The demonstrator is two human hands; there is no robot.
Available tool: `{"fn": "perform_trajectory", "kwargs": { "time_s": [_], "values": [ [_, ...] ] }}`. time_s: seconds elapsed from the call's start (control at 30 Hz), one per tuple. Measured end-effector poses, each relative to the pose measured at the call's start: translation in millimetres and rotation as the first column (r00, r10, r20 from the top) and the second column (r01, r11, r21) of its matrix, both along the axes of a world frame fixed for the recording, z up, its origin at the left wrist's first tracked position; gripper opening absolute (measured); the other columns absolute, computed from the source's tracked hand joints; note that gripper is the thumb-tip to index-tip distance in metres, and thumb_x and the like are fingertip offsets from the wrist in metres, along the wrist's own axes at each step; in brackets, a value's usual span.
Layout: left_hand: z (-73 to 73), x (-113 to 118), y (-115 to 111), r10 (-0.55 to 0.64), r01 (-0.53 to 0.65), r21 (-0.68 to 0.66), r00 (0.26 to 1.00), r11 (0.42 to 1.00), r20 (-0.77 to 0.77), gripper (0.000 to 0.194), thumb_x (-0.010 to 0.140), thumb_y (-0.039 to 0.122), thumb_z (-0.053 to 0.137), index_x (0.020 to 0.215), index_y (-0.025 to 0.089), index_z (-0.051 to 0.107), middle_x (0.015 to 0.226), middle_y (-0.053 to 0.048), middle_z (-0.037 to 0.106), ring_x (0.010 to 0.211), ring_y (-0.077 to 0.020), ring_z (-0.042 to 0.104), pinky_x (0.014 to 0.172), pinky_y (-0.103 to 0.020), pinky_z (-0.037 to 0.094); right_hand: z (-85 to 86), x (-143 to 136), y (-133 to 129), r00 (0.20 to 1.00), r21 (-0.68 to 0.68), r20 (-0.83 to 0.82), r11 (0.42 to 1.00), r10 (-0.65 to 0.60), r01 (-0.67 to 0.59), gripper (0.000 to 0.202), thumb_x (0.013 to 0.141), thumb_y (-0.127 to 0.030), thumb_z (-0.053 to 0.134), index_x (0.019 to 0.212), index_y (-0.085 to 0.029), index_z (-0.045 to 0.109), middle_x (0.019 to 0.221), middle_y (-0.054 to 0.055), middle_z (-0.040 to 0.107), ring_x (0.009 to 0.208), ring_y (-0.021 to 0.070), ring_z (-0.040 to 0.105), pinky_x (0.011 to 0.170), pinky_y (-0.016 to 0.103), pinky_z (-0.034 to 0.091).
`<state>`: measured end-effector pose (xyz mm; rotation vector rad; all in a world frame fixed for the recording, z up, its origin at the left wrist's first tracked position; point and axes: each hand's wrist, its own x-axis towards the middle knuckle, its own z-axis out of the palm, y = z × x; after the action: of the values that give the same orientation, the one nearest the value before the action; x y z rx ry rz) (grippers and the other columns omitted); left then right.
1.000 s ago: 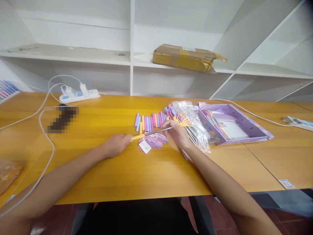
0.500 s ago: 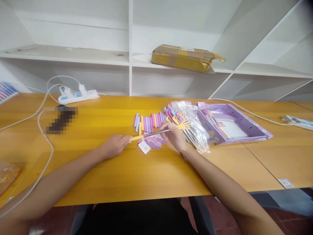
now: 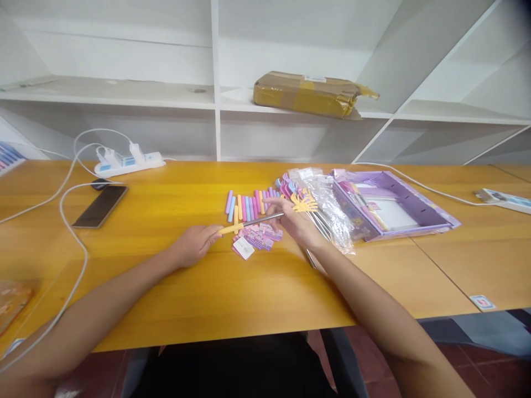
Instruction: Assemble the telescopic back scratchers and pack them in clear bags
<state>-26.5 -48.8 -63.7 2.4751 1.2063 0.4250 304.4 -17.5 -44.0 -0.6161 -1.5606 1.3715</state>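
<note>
A back scratcher (image 3: pixel 263 219) with a yellow handle, a metal rod and a yellow claw-shaped head spans the space between my hands. My left hand (image 3: pixel 197 245) pinches the end of its handle. Around the rod close to the claw head is my right hand (image 3: pixel 293 221), its fingers curled and partly hiding the rod. Just beyond lie a row of coloured handle tubes (image 3: pixel 249 207) in pink, purple, blue and yellow. Below the rod, small purple printed cards (image 3: pixel 259 237) are spread with a white label card (image 3: pixel 243 247). More scratcher heads with metal rods (image 3: pixel 288 185) lie beside my right hand.
Clear plastic wrapping (image 3: pixel 327 204) lies against an open purple box (image 3: pixel 448 224) on the right. A phone (image 3: pixel 102 206), a power strip (image 3: pixel 139 162) and white cables are at left; one cable crosses my left forearm. A taped carton (image 3: pixel 305 94) sits on the shelf behind.
The claw end of the back scratcher and my right hand have shifted slightly up and left. My left hand keeps its hold on the handle. The whole view has shifted a little.
</note>
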Motion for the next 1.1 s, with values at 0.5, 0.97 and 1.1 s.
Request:
{"fn": "perform_trajectory", "kwargs": {
  "time_s": [0.5, 0.97, 1.1],
  "values": [
    [69.6, -36, 1, 0.181, -0.177, 0.037, 0.959, 0.984, -0.216, 0.050, 0.109, 0.059, 0.032, 0.105, 0.022, 0.065, 0.094, -0.007, 0.073, 0.083, -0.0252, 0.067, 0.072, -0.032, 0.045, 15.8, 54, 10, 0.517, 0.864, 0.468, 0.495, -0.717, -0.095, 0.022, 0.111, -0.025, 0.046, 0.125, -0.023, 0.063, 0.111, 0.010, 0.076, 0.096, 0.0238, 0.072, 0.079, 0.034, 0.053],
    [81.5, -30, -20, 0.180, -0.072, 0.305, 0.923, 0.950, -0.341, 0.044, 0.112, 0.043, 0.028, 0.095, 0.020, 0.061, 0.078, -0.006, 0.064, 0.065, -0.0217, 0.056, 0.061, -0.032, 0.032, 44.8, 39, -16, 0.424, 0.855, 0.500, 0.507, -0.755, -0.105, 0.019, 0.111, -0.026, 0.042, 0.107, -0.021, 0.059, 0.087, 0.009, 0.072, 0.074, 0.0220, 0.064, 0.064, 0.029, 0.041],
    [80.1, -24, -30, 0.139, -0.052, 0.283, 0.945, 0.958, -0.297, 0.045, 0.114, 0.042, 0.025, 0.099, 0.020, 0.062, 0.079, -0.006, 0.064, 0.067, -0.0202, 0.057, 0.063, -0.031, 0.036, 49.5, 33, -29, 0.453, 0.861, 0.493, 0.493, -0.743, -0.128, 0.021, 0.112, -0.029, 0.039, 0.101, -0.021, 0.056, 0.085, 0.007, 0.070, 0.069, 0.0194, 0.060, 0.062, 0.028, 0.039]
  ]
}}
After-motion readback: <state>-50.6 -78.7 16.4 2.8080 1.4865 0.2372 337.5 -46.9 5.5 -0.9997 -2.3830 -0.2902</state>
